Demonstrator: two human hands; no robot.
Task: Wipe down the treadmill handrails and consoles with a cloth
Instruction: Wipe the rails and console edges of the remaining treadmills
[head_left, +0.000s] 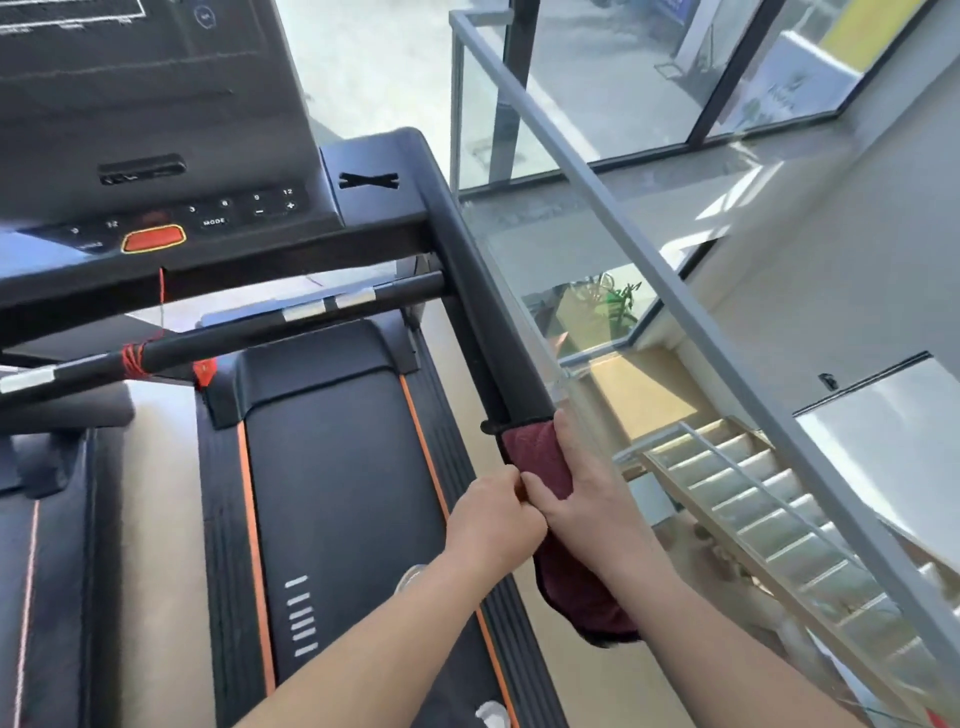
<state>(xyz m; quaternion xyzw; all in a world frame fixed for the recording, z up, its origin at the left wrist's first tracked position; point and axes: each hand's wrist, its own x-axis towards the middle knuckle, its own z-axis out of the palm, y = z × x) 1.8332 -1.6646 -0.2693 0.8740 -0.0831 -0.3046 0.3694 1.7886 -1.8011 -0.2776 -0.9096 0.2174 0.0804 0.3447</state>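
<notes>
At the far left, the treadmill's console (156, 104) rises dark, with a red button (153, 238) on its lower panel. Below it a black crossbar (234, 332) carries a winding of red cord (134, 358), and the belt (337, 493) runs beneath, edged in orange. Your left hand (493, 525) is curled, its fingertips pinching the near edge of the maroon cloth (535, 457), right against your other thumb. The cloth wraps the near end of the right handrail (478, 312), and its loose tail hangs below your wrist. Your right hand (587, 488) closes around cloth and rail together. Just beside it stands a glass railing (675, 291), with a staircase (753, 493) beyond.
</notes>
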